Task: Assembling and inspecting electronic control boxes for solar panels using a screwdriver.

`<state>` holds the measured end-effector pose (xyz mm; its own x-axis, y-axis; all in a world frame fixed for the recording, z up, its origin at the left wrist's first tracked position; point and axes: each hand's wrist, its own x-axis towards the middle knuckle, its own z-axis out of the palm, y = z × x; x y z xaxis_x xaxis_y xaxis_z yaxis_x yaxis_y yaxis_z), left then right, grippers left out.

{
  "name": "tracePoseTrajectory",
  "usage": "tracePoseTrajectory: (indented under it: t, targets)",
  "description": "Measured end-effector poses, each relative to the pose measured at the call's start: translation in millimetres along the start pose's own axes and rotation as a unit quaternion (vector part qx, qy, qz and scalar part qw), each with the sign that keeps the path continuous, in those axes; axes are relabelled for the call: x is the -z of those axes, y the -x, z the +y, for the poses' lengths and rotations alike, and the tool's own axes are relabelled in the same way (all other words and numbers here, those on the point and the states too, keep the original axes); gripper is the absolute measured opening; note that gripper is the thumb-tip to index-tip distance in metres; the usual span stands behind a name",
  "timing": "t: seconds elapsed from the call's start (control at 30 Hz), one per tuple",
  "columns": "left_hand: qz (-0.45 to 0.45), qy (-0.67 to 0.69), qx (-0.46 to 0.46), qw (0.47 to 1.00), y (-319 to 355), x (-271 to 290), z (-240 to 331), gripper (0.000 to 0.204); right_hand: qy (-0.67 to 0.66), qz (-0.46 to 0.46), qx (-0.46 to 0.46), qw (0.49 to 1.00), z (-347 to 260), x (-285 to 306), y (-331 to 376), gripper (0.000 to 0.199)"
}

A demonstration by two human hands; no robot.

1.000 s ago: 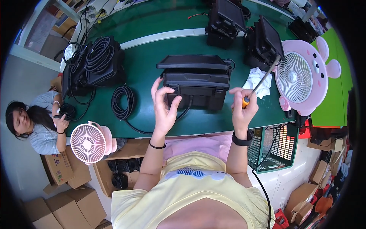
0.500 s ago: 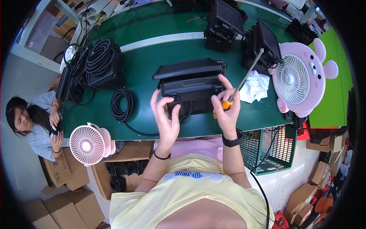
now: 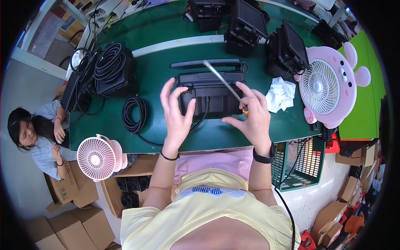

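In front of me on the green bench stands a black plastic case [image 3: 195, 105] with its long flat lid [image 3: 183, 65] raised at the back. A black cable runs out of its front and leads to a coil [image 3: 134, 114] on the left. My left hand [image 3: 178, 123] is at the case's left front corner, fingers and thumb apart, fingertips by the latch. At the right front corner, my right hand [image 3: 257, 118] keeps a screwdriver [image 3: 221, 79] tucked in its fingers, thumb stretched out. The shaft points up and left across the case; most of the yellow handle is hidden.
Black cases with coiled cable [image 3: 110, 66] stand at the left. More black cases [image 3: 246, 29] are at the back right, near crumpled white paper [image 3: 281, 95] and a pink fan [image 3: 318, 85]. A smaller fan [image 3: 96, 158] sits at the left edge, with a co-worker [image 3: 35, 133] beyond.
The screwdriver has swung from pointing up-right to up-left. The case's lid now shows almost edge-on. My right thumb has opened outward, and another black case has come nearer at the back.
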<state>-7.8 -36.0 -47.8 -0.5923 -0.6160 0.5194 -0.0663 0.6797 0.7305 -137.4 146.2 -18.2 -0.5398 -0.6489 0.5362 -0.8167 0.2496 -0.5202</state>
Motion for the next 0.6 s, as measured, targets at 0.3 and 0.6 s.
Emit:
tracePoseTrajectory:
  t: [0.3, 0.6]
  targets:
    - [-0.152, -0.075, -0.224, 0.96, -40.3, 30.0, -16.7, 0.08, 0.043, 0.015, 0.085, 0.995, 19.7, -6.2, -9.7, 0.048]
    - [-0.189, -0.108, -0.253, 0.943, -60.0, 25.8, -38.9, 0.08, 0.017, 0.024, 0.11, 0.993, 43.7, -19.6, -32.9, 0.05]
